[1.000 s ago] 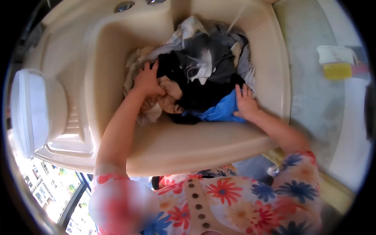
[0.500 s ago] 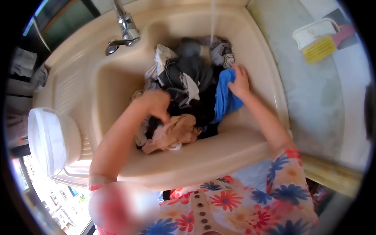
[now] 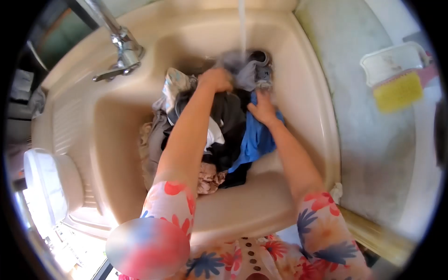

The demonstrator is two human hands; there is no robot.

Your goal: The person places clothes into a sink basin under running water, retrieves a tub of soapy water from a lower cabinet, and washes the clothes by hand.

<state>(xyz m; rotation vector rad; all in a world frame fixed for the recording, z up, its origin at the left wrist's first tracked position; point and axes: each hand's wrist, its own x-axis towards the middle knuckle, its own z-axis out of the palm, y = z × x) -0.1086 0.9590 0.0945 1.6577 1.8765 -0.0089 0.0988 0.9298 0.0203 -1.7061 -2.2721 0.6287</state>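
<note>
A heap of wet clothes lies in the basin of the beige sink. My left hand reaches to the far part of the heap, curled at the edge of a grey garment; its fingertips are blurred. On the right, my right hand is closed over a blue garment, with its fingers against the grey cloth. A dark garment fills the middle of the heap. Near me, partly behind my left forearm, is a beige-pink cloth. Water runs onto the grey garment.
A chrome faucet stands at the back left. On the ribbed drainboard sits a white bucket. To the right, a yellow-bristled brush lies by a white dish on the ledge.
My left hand has moved from the beige-pink cloth to the far side of the heap. My right hand stays near the blue garment. The view has shifted slightly.
</note>
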